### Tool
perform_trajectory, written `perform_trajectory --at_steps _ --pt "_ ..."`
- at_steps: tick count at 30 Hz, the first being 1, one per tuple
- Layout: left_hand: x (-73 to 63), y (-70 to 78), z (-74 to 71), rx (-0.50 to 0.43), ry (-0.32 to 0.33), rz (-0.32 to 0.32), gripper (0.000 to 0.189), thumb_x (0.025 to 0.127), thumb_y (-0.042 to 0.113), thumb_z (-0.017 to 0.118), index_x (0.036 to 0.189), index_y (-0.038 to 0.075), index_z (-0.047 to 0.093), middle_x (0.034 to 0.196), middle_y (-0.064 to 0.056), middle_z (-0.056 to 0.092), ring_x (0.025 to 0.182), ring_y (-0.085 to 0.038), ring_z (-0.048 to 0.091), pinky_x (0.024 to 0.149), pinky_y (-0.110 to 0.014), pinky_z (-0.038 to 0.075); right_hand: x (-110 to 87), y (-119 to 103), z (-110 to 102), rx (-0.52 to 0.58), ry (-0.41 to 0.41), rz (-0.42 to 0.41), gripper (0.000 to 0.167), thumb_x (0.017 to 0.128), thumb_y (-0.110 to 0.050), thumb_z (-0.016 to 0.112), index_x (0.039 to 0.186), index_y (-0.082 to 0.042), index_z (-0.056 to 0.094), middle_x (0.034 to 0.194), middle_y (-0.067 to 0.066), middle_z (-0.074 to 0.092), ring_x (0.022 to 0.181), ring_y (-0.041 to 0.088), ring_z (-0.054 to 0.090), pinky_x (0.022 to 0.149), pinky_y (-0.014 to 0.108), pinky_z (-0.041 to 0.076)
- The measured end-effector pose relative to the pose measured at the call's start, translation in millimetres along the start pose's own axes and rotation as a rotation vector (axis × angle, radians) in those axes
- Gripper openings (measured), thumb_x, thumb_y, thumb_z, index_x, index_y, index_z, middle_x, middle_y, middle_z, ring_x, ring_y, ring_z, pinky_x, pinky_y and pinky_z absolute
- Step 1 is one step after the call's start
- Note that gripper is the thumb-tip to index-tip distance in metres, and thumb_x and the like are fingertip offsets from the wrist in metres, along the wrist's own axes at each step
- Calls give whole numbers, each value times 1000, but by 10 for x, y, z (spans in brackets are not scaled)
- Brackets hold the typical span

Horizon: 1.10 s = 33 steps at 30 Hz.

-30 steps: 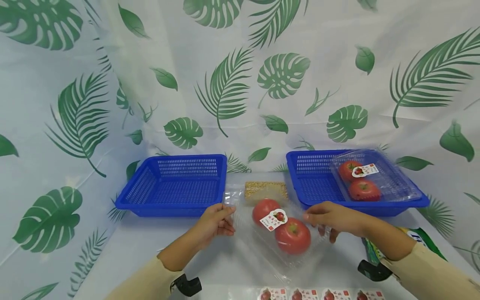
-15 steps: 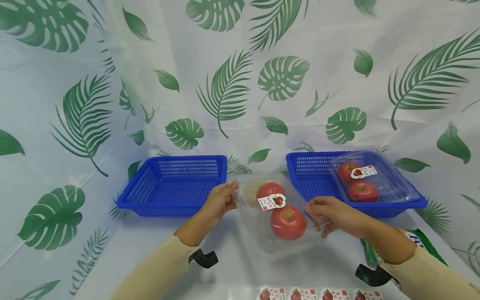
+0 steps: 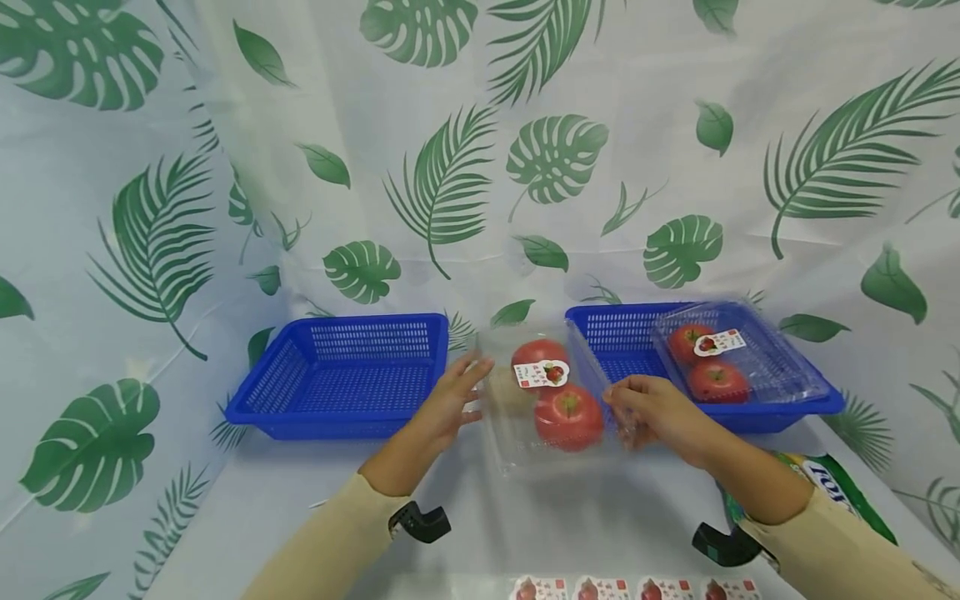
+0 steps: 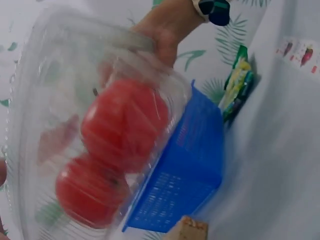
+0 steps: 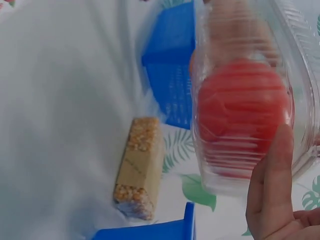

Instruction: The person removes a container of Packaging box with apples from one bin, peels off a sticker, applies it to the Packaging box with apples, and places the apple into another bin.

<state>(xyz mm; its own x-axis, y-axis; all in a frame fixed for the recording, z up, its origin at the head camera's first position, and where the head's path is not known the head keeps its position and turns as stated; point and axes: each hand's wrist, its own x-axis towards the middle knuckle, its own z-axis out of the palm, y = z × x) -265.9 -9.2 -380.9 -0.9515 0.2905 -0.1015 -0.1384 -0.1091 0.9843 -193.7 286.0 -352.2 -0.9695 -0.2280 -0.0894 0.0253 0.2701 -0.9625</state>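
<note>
Between both hands, a clear plastic clamshell box [image 3: 525, 450] is held up above the white table. Two red apples [image 3: 568, 418] show through its lid, along with a white label [image 3: 542, 374] bearing a fruit picture. The left hand [image 3: 442, 404] holds the box's left edge, its thumb and fingers spread apart there. At the opposite edge, the right hand [image 3: 652, 412] grips the box with curled fingers. The right wrist view shows one right-hand finger [image 5: 275, 175] laid along the ribbed plastic side. In the left wrist view most of the left hand is out of frame.
An unfilled blue basket [image 3: 352, 421] stands at the left. Another blue basket [image 3: 611, 329] at the right bears a second labelled clear box [image 3: 772, 367] with apples. A wrapped grain block [image 5: 140, 167] stands between them. A green packet [image 3: 832, 483] and several stickers [image 3: 600, 588] lie nearer.
Both hands have raised the apple box and moved it away from the body, turning it straighter. It now hides the grain block in the head view. The baskets have stayed put.
</note>
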Motion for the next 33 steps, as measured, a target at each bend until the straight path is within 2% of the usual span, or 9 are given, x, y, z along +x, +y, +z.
perform_trajectory --at_steps 3,8,13,17,21,24,27,30,33 --pt "15 72 44 20 -93 -82 89 88 52 66 156 23 18 152 -16 30 128 -45 41 95 -58 45 19 -31 -2 -3 53 14 40 98 -31 58 105 7 49 75 10 52 69 28 61 65 42 57" --pt "106 152 103 50 -187 -144 91 87 52 66 157 30 11 143 -17 40 111 -34 56 84 -54 52 50 -49 -40 4 108 29 42 98 -35 58 106 5 49 77 10 52 70 28 62 69 43 58" --pt "224 195 190 23 -181 -133 86 89 47 66 156 30 15 139 -17 43 105 -31 56 83 -53 52 93 -27 -172 22 115 0 49 97 -43 58 101 5 50 74 8 52 67 25 62 72 42 58" --pt "322 219 270 -42 -139 -127 88 84 45 70 155 30 19 143 -18 40 110 -35 57 83 -51 54 150 -4 -375 16 136 -54 60 98 -48 52 114 10 50 81 9 53 68 19 60 72 41 58" --pt "446 243 323 -54 -99 -89 88 84 44 69 155 30 19 142 -21 40 109 -36 58 81 -48 54 216 24 -672 -208 274 -106 64 98 -52 49 120 8 55 95 15 61 77 18 62 73 40 57" --pt "528 242 349 -50 -77 -75 83 85 43 68 154 29 23 140 -20 43 110 -36 58 81 -46 54 234 59 -918 -443 378 -107 66 97 -56 49 124 4 57 109 23 63 93 31 64 78 47 54" --pt "592 219 387 -50 -63 -71 80 85 43 68 153 27 29 137 -17 45 108 -35 58 78 -43 54 223 119 -1173 -618 424 -87 69 96 -57 49 130 2 54 122 29 57 107 45 56 84 61 46" --pt "661 192 449 -77 -74 -58 79 84 42 69 152 23 33 136 -16 47 102 -36 61 72 -40 56 222 187 -1451 -771 443 -21 80 94 -63 45 135 6 48 130 36 48 116 55 44 89 70 37" --pt "734 187 519 -121 -89 -55 81 84 40 70 153 21 32 138 -17 43 101 -38 61 70 -42 58 233 243 -1705 -853 428 99 95 92 -68 43 138 15 36 132 43 37 117 61 36 91 73 33"
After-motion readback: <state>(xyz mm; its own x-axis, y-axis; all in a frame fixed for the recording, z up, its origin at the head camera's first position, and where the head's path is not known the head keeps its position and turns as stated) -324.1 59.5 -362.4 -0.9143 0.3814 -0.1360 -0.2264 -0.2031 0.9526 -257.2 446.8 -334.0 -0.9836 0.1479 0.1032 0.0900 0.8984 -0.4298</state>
